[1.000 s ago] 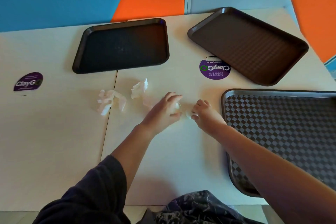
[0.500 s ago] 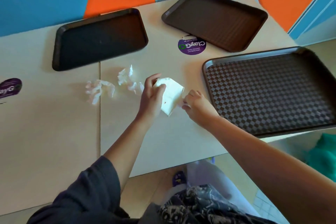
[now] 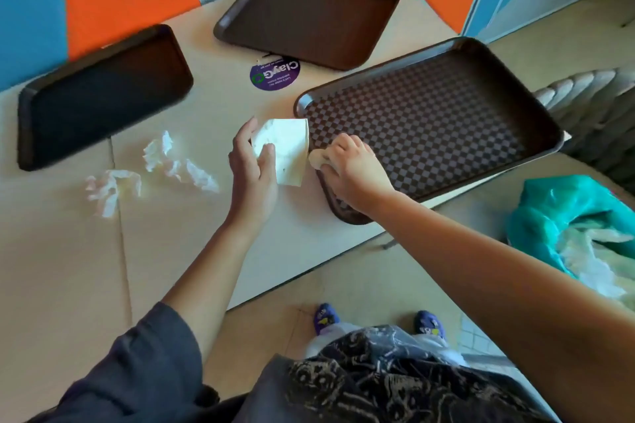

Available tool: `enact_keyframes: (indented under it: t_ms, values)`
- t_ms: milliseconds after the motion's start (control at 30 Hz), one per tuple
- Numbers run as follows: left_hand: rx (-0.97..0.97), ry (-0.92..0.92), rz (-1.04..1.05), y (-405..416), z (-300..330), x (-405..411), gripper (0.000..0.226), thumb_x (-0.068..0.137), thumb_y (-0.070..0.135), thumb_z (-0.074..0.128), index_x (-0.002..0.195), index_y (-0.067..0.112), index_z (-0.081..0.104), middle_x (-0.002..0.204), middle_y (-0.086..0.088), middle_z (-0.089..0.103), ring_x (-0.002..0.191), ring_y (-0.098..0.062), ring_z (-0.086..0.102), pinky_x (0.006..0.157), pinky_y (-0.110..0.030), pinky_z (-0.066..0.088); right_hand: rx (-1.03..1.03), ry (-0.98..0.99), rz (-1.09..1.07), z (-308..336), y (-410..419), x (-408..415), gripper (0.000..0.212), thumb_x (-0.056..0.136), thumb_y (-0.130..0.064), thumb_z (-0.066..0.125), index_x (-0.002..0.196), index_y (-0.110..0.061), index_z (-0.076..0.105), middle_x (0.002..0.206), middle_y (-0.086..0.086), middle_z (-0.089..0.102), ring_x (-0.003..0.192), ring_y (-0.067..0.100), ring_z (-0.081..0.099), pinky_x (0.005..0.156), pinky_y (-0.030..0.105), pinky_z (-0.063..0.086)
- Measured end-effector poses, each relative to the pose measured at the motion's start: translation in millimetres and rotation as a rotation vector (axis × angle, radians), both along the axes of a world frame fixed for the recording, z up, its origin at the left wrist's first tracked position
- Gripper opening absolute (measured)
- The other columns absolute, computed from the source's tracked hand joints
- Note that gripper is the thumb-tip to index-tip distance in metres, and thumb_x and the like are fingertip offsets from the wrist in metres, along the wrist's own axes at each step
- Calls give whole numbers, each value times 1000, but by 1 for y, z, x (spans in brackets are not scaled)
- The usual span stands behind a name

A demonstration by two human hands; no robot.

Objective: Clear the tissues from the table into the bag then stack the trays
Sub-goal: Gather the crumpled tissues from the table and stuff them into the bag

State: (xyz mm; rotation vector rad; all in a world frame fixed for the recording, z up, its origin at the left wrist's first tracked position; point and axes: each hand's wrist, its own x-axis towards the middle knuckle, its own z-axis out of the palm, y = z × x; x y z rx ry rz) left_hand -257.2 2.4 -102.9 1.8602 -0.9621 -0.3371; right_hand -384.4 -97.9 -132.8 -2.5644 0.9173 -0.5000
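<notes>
My left hand (image 3: pixel 252 175) holds a flat white tissue (image 3: pixel 287 151) above the table, just left of the checkered tray (image 3: pixel 446 113). My right hand (image 3: pixel 354 170) is closed on a small crumpled tissue (image 3: pixel 316 158) over that tray's near-left corner. Two crumpled tissues lie on the table to the left, one (image 3: pixel 178 163) nearer my hands, the other (image 3: pixel 111 187) farther left. A dark tray (image 3: pixel 103 96) sits at the far left and a brown tray (image 3: pixel 309 14) at the back. The teal bag (image 3: pixel 563 216) stands open on the floor at the right.
A purple round sticker (image 3: pixel 275 75) marks the table between the trays. The table's near edge runs diagonally past my feet (image 3: pixel 326 318). A grey woven seat (image 3: pixel 598 106) stands right of the checkered tray. Blue and orange wall panels back the table.
Both hands lifted their tissues off the table and moved right toward the checkered tray. My view swung right, bringing the teal bag and floor into sight.
</notes>
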Motion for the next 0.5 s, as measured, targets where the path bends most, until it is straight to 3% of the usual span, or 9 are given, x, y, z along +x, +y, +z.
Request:
enact_keyframes:
  t_ms: [100,233,333,400,500]
  values:
    - [-26,-19,-57,-33,3,-46,44,95,7,42,137,9,31,132,6,32,126,-13,31,93,1,27,-5,-17,-100,3,-20,-54,25,92,-22,47,107,-6,61,111,9,56,101,25,48,91,36,38]
    - [-18,-70,-255,-77,1,-119,46,91,10,53,134,15,38,138,-2,39,126,-9,36,102,-14,36,-5,-11,-272,-1,-46,-134,28,93,-25,47,113,-10,61,116,5,57,108,25,45,94,39,37]
    - [-30,-177,-410,-107,-5,-182,44,88,10,60,129,13,45,131,-6,45,119,-10,41,95,-8,39,-43,16,-397,-12,-62,-200,20,86,-18,55,97,-5,66,99,11,63,94,32,51,84,43,47]
    - [-59,-286,-512,-125,-14,-215,40,85,5,62,123,6,51,123,-12,51,115,-15,45,98,-11,36,-33,34,-471,-22,-71,-237,14,79,-14,59,80,-2,65,82,16,62,79,36,54,76,40,45]
    - [-56,-320,-645,-150,-38,-264,37,80,2,64,117,4,57,116,-14,54,111,-16,48,100,-18,36,-4,43,-520,-36,-76,-294,9,75,-9,61,73,-1,61,71,20,57,69,38,56,72,42,43]
